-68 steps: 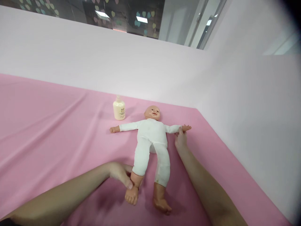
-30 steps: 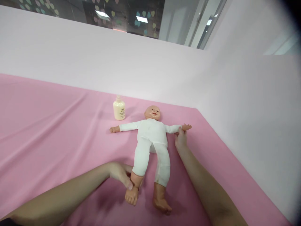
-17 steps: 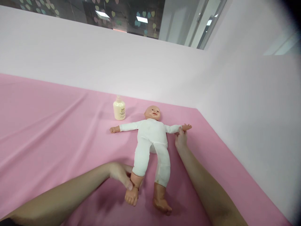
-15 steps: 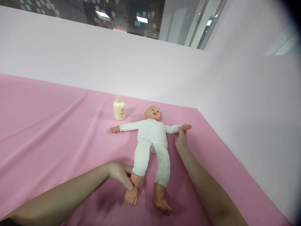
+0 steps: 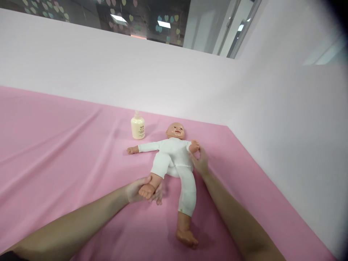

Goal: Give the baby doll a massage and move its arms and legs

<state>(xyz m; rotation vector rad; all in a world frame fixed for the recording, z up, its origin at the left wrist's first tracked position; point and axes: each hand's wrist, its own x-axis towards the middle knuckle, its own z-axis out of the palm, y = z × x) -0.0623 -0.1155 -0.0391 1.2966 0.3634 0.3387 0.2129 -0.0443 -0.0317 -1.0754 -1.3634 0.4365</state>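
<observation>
A baby doll (image 5: pixel 178 152) with a white cloth body lies on its back on a pink sheet (image 5: pixel 67 152), head toward the far wall. My left hand (image 5: pixel 137 190) is wrapped under the ankle of the doll's leg on the left, holding it raised with the knee bent. My right hand (image 5: pixel 201 161) grips the doll's forearm on the right, close to its hand, which is folded up beside the chest. The doll's other arm stretches out to the left, and its other leg lies straight toward me.
A cream pump bottle (image 5: pixel 138 127) stands on the sheet to the left of the doll's head. White walls (image 5: pixel 114 78) rise behind and on the right (image 5: pixel 288 127). Above the back wall is a window (image 5: pixel 146 18) with heart-shaped decorations.
My left hand has lifted the doll's foot up and away from me, bending the leg. My right hand has moved the doll's arm inward, from stretched out to folded near the chest.
</observation>
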